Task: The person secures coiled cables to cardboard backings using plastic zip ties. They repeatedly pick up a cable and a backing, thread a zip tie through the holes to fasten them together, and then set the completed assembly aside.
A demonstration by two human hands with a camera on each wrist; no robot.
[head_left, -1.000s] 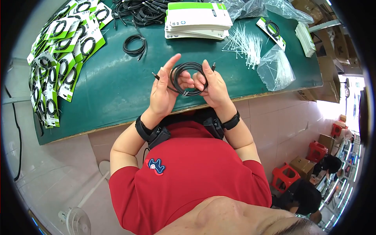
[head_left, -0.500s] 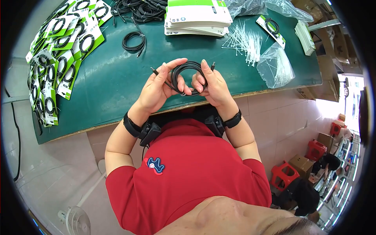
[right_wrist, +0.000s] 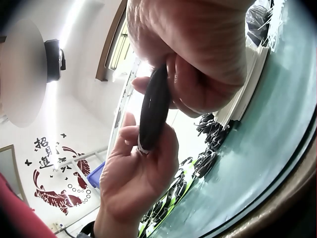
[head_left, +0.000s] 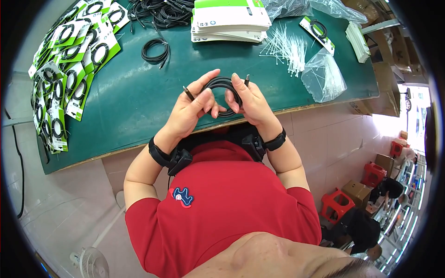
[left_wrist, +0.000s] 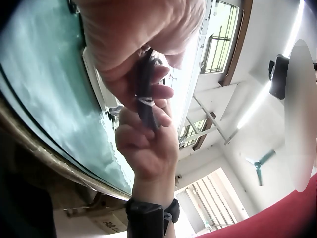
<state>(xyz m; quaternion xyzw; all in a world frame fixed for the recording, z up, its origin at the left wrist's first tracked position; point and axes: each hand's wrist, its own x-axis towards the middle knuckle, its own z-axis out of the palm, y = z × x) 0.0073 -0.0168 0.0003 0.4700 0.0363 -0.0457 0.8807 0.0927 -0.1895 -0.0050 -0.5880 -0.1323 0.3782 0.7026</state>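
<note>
A coiled black cable (head_left: 221,82) is held up between both hands above the table's near edge. The left hand (head_left: 187,109) grips the coil's left side, a plug end sticking out beside its thumb. On the right side the right hand (head_left: 252,102) pinches the coil between thumb and curled fingers, the other plug poking up past the thumb tip. Both wrist views show the coil edge-on; a thin pale tie wraps the cable (left_wrist: 144,99) in the left wrist view, and the cable (right_wrist: 154,109) spans both hands in the right wrist view.
Carded cables (head_left: 74,55) are heaped on the green table (head_left: 120,102) at left. Behind lie loose black cables (head_left: 162,14), one separate coil (head_left: 156,50) and a card stack (head_left: 229,21). White ties (head_left: 289,51), a plastic bag (head_left: 324,76) and one carded cable (head_left: 318,31) sit right.
The left hand's fingers have shifted around the coil, and its plug end now points more upright. The coil stays between both hands; the view has moved slightly.
</note>
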